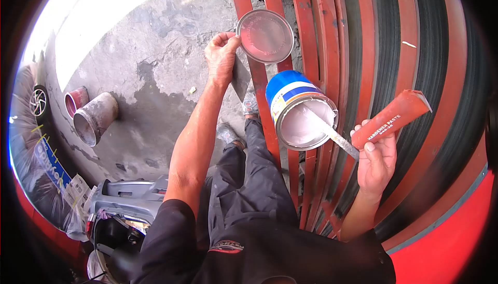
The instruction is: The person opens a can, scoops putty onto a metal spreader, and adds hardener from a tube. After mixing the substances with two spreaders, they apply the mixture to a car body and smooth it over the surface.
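Note:
My left hand (223, 56) pinches the edge of a round, clear-looking lid (265, 36) with raised lettering, held over the red metal bars. In my right hand (376, 155) is a red tube (392, 118) marked "HARDENER PASTE", gripped between thumb and fingers, its flat end pointing to the upper right. Between the hands an open blue and white can (293, 87) shows pale pinkish paste (306, 123) inside. A smeared mixing stick (332, 134) leans out over the can's rim, its outer end close to my right hand.
Red metal bars (363, 24) with dark gaps fill the right side. On the stained concrete floor (176, 50) at the left lie a dirty grey bucket (96, 118) and a small red pot (77, 101). A grey plastic part (129, 196) is at the lower left, near a plastic-wrapped car (31, 144).

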`<action>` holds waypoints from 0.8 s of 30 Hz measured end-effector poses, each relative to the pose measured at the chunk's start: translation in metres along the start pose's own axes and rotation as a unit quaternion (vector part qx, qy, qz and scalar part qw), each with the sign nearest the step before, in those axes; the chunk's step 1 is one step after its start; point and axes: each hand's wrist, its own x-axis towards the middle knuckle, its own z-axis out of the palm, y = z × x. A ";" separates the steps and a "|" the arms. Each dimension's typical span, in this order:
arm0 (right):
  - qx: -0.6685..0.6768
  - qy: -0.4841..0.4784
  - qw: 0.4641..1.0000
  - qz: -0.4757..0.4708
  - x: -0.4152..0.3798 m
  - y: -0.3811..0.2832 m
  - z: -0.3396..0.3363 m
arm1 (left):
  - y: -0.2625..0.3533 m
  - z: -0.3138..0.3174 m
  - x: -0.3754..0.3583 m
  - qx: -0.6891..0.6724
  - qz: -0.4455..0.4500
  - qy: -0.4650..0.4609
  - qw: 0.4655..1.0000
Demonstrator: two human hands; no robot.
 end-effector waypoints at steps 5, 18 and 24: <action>-0.101 -0.081 0.991 0.044 0.048 -0.012 0.009 | -0.049 0.011 -0.002 0.041 -0.035 0.025 0.998; -0.497 -0.278 0.822 0.003 0.260 0.138 0.089 | -0.084 -0.075 -0.053 0.112 -0.237 -0.018 0.965; -0.545 -0.251 0.792 -0.115 0.272 0.176 0.074 | -0.070 -0.138 -0.135 -0.119 -0.426 0.007 0.897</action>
